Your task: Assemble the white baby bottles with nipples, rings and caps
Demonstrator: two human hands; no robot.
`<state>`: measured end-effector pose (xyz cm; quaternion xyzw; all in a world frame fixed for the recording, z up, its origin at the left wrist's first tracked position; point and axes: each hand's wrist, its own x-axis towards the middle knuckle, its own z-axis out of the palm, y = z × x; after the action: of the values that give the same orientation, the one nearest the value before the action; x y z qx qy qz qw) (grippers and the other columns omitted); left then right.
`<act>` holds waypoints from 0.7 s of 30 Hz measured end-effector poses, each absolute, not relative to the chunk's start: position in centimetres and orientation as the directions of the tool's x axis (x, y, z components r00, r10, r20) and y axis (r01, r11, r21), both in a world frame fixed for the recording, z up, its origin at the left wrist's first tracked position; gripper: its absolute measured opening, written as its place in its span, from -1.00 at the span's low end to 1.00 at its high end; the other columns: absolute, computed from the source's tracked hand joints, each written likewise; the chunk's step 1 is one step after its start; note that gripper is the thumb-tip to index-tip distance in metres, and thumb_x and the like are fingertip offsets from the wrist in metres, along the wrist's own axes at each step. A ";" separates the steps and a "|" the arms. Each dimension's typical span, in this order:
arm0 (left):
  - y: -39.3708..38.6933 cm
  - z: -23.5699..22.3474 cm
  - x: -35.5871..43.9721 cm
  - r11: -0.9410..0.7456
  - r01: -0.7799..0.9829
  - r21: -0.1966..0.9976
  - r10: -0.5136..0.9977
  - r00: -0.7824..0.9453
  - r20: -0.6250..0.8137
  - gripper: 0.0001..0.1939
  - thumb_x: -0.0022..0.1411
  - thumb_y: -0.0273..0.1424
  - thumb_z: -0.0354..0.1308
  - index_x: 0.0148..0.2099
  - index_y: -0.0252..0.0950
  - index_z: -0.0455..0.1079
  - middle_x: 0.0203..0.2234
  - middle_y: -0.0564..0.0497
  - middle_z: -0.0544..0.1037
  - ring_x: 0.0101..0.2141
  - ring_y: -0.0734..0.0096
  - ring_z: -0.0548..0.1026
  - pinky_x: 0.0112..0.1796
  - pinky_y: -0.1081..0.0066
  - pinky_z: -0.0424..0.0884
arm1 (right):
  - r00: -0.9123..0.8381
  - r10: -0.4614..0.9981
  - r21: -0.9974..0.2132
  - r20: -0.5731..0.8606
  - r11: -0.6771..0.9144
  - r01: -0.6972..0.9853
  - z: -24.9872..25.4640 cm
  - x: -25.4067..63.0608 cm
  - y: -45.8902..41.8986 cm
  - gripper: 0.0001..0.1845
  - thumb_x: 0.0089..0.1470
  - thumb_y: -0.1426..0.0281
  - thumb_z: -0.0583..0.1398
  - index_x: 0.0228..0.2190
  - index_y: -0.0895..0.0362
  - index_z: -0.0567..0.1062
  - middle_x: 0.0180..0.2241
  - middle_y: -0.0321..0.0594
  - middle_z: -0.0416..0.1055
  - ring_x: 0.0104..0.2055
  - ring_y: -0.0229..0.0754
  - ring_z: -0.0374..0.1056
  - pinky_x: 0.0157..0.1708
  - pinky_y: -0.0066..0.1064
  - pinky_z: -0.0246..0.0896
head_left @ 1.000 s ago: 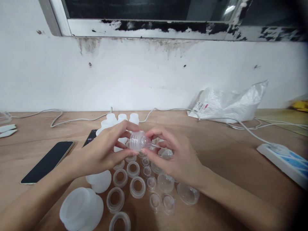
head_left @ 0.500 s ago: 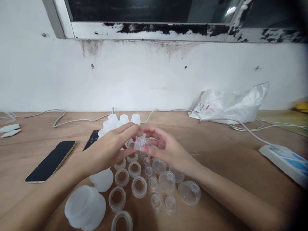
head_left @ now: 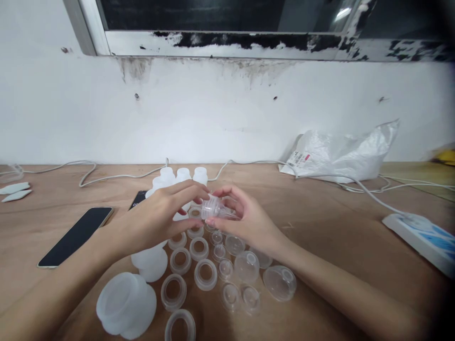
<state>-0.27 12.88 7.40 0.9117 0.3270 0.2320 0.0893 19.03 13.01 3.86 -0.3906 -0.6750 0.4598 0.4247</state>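
Above the tabletop [head_left: 337,227], a clear ribbed piece [head_left: 212,207] and its pointed tip appear together, though whether they are fully joined is unclear; loose rings [head_left: 197,274] and clear domes [head_left: 246,267] lie separate below. The right hand [head_left: 254,220] grasps the piece; whether the left hand [head_left: 156,218] grips its wide end I cannot tell. Compared with half a second ago, the ribs and tip show more plainly.

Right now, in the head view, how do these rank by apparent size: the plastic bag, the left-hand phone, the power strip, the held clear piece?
1. plastic bag
2. left-hand phone and power strip: too alike to rank; frame edge cuts the strip
3. held clear piece
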 end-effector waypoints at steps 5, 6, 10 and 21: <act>13.0 6.9 0.2 -0.778 0.512 0.363 0.626 0.677 0.387 -0.70 0.17 -0.49 0.06 -0.02 -0.20 0.23 -0.14 0.09 0.41 -0.24 0.54 0.43 -0.30 0.58 0.46 | -0.344 0.899 -0.924 0.270 0.342 0.169 3.7 19.0 12.9 -0.60 -0.21 0.36 0.28 -0.32 0.04 0.22 -0.27 -0.33 0.25 -0.29 -0.28 0.25 -0.37 -0.43 0.21; 13.0 6.8 0.2 -0.781 0.509 0.361 0.623 0.675 0.395 -0.70 0.17 -0.50 0.06 -0.03 -0.20 0.24 -0.15 0.10 0.42 -0.25 0.54 0.43 -0.29 0.57 0.46 | -0.343 0.898 -0.921 0.276 0.348 0.172 3.6 19.0 12.9 -0.60 -0.21 0.35 0.29 -0.32 0.04 0.22 -0.27 -0.32 0.24 -0.30 -0.28 0.25 -0.38 -0.44 0.21; 13.0 6.8 0.2 -0.788 0.509 0.346 0.615 0.668 0.419 -0.70 0.16 -0.52 0.05 -0.03 -0.20 0.26 -0.16 0.09 0.45 -0.25 0.52 0.45 -0.27 0.53 0.45 | -0.337 0.900 -0.923 0.275 0.345 0.169 3.5 19.1 13.0 -0.58 -0.24 0.37 0.30 -0.34 0.03 0.21 -0.28 -0.34 0.24 -0.31 -0.29 0.24 -0.39 -0.44 0.21; 12.2 7.8 -0.4 -0.756 0.638 0.147 0.624 0.634 0.457 -0.67 0.17 -0.35 0.04 0.02 -0.14 0.24 -0.17 0.06 0.48 -0.34 0.44 0.50 -0.36 0.45 0.45 | -0.352 0.912 -0.947 0.211 0.279 0.156 3.5 19.3 13.8 -0.60 -0.26 0.36 0.30 -0.35 0.07 0.25 -0.30 -0.28 0.31 -0.23 -0.22 0.28 -0.32 -0.39 0.25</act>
<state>-0.42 12.19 7.76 0.9037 0.3491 0.2476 -0.0141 19.27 13.79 3.50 -0.3901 -0.6841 0.4562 0.4143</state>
